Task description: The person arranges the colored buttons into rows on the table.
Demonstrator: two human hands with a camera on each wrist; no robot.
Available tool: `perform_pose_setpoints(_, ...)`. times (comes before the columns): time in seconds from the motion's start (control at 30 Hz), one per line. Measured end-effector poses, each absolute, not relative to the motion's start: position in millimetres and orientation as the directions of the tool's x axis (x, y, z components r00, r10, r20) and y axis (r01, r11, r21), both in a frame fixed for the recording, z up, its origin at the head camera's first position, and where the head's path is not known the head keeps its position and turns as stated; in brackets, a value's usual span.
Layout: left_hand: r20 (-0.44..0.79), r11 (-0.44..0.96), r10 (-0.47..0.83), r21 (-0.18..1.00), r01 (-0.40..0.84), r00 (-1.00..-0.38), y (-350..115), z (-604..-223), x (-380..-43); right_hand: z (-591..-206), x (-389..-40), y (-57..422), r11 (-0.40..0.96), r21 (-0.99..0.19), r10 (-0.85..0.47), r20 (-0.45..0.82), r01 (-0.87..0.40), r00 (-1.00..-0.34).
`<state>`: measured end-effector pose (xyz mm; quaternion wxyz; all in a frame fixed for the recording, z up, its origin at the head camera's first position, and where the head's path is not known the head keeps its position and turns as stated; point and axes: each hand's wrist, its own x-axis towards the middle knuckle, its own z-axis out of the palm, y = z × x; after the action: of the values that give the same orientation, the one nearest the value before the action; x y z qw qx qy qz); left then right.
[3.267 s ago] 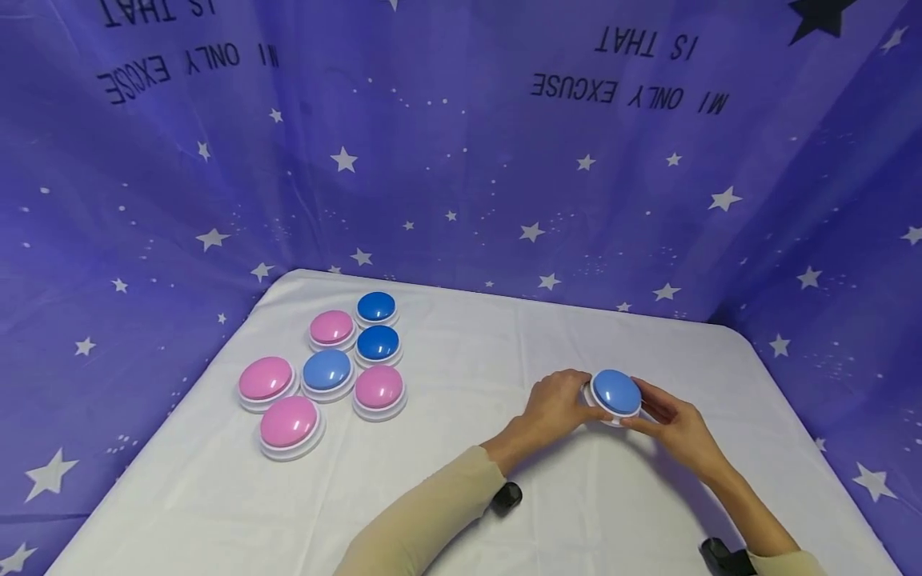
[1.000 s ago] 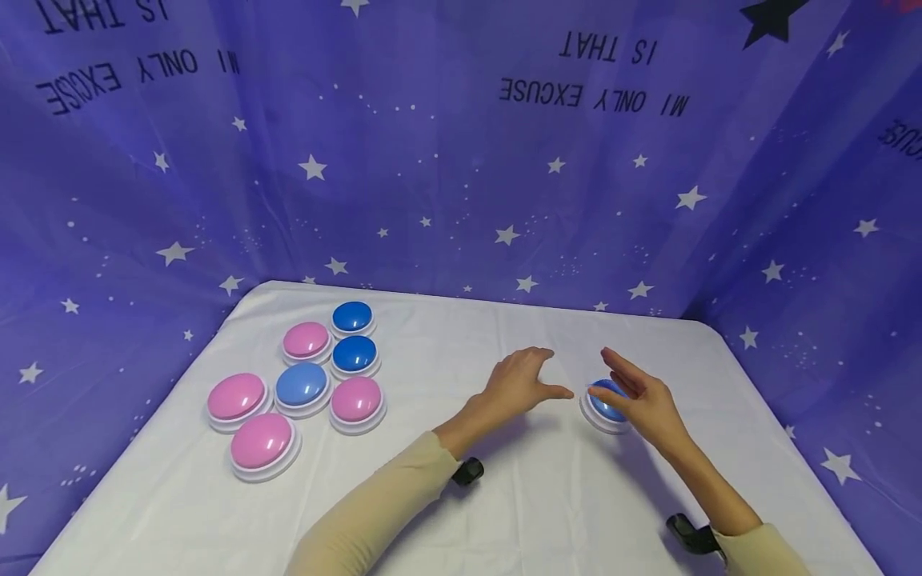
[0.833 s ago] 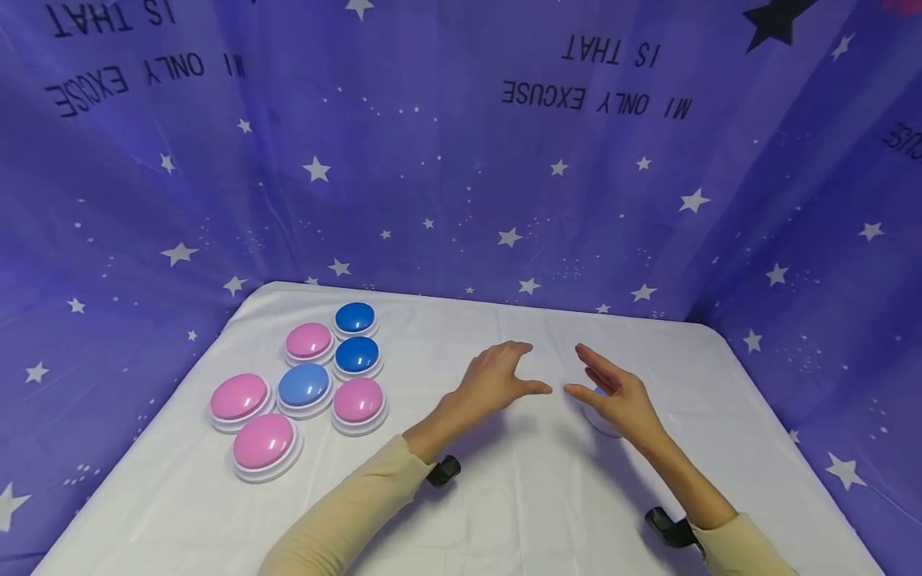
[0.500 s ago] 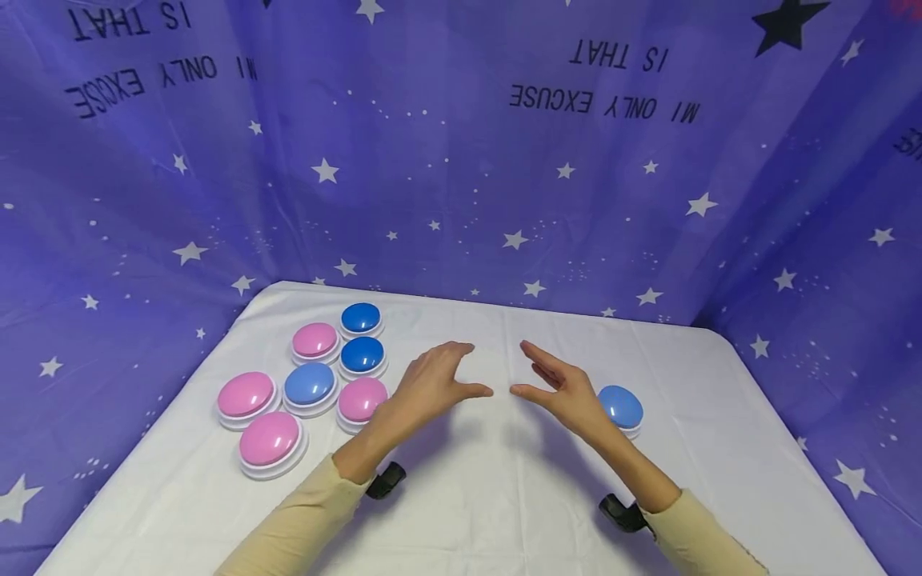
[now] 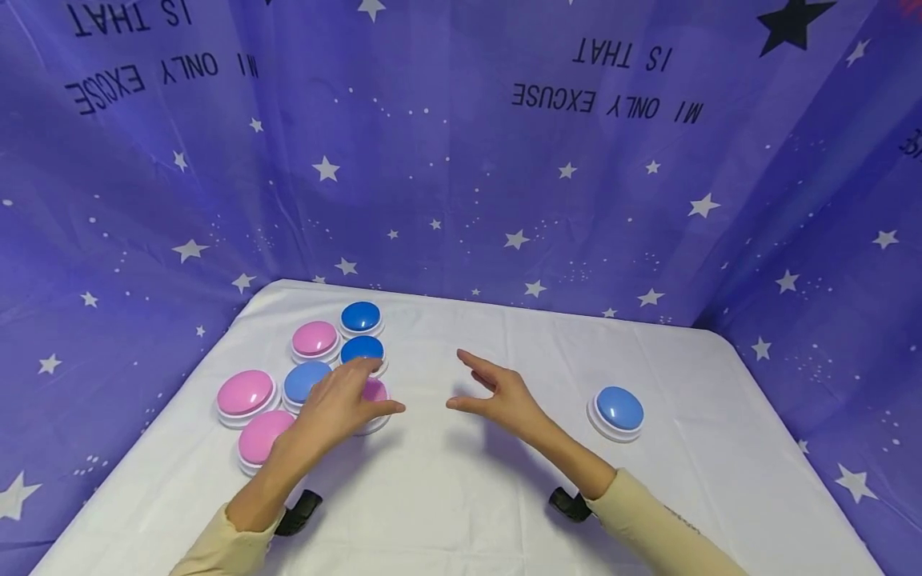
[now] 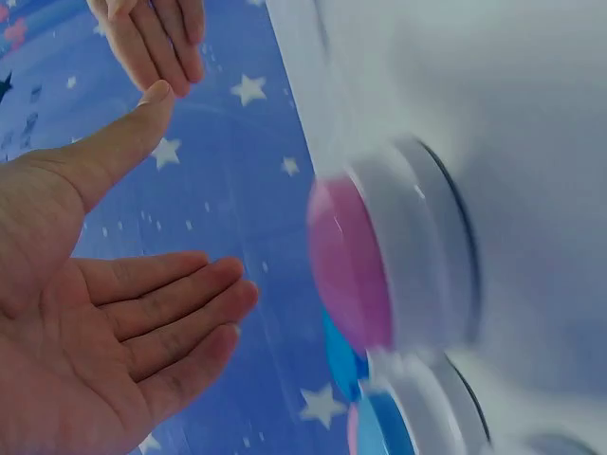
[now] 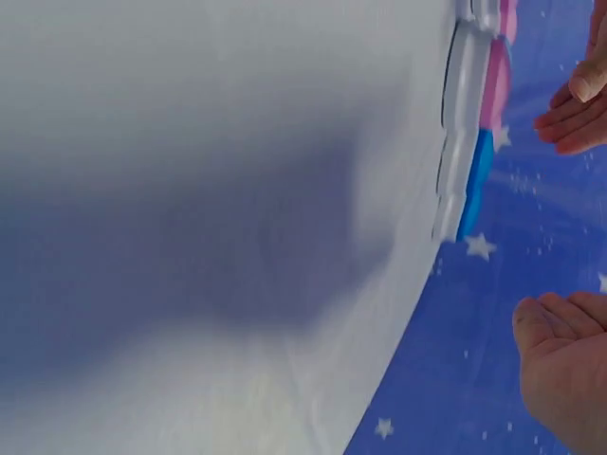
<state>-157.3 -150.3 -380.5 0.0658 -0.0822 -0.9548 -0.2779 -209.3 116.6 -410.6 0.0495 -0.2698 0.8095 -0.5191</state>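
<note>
My left hand hovers above the left group of domed push buttons, thumb and fingers spread apart and holding nothing. Beneath it, a pink push button is partly covered; the left wrist view shows this pink push button on its thick white base, apart from the palm. The hand also overlaps a light blue push button and a dark blue one. Over the middle of the table, my right hand is raised with fingers extended and nothing in its grasp. Far to its right sits a single light blue push button.
Other pink push buttons and a dark blue push button fill out the left group on the white tablecloth. A purple starry curtain hangs behind and along both sides of the table.
Both hands held the right-hand light blue push button, then let go of it. They have since travelled left, the left hand reaching the group. The released button stays at the right.
</note>
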Motion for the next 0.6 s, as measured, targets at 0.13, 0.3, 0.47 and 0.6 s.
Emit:
perform_pose_setpoints(0.13,0.154,0.842,0.092,0.516,0.159,-0.984,-168.5,-382.3,-146.2,-416.5,-209.3,99.8,0.310,-0.868,-0.529,0.182,-0.389,-0.829)
perform_pose_setpoints(0.3,0.144,0.858,0.071,0.496,0.134,-0.987,-183.2,-386.4,-138.4,-422.1,-208.0,80.2,0.305,-0.868,-0.578,0.159,-0.392,-0.801)
perform_pose_setpoints(0.47,0.128,0.861,0.058,0.496,0.114,-0.990,-192.1,-391.0,-135.1,-426.0,-207.3,59.5,0.344,-0.841,-0.617,0.133,-0.418,-0.776)
perform_pose_setpoints(0.6,0.116,0.862,0.061,0.494,0.111,-0.991,-195.5,-395.6,-134.9,-430.4,-209.2,44.6,0.379,-0.814,-0.636,0.117,-0.441,-0.763)
